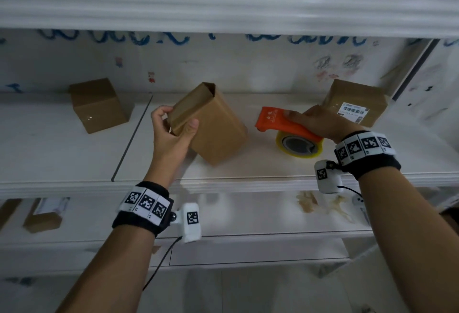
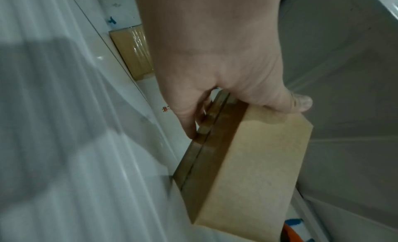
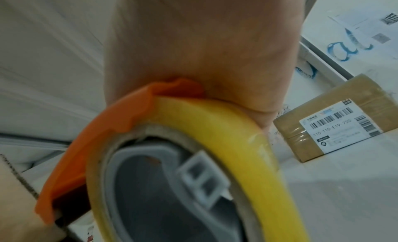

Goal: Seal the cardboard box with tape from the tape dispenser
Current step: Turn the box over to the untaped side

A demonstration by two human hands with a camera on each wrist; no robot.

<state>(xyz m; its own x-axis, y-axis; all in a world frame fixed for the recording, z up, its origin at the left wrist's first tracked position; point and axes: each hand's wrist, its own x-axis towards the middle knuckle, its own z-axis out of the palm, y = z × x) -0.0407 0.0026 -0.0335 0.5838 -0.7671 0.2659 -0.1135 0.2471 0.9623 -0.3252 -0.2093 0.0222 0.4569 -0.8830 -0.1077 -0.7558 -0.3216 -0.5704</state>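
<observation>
A plain brown cardboard box (image 1: 211, 124) stands tilted on the white shelf (image 1: 248, 168), its far end open. My left hand (image 1: 173, 128) grips its near end, thumb on the upper face and fingers on the closed flaps (image 2: 206, 143). To its right lies the orange tape dispenser (image 1: 275, 119) with a yellowish tape roll (image 1: 298, 146). My right hand (image 1: 320, 121) lies over the dispenser's top, curled round it. In the right wrist view the palm presses on the orange cover (image 3: 120, 126) and the tape roll (image 3: 237, 126); the fingers are hidden.
A sealed brown box (image 1: 99, 104) sits at the back left of the shelf. Another taped box with a barcode label (image 1: 355, 104) stands at the back right, just behind my right hand. An upper shelf edge (image 1: 223, 7) hangs overhead. A lower shelf holds more parcels (image 1: 44, 215).
</observation>
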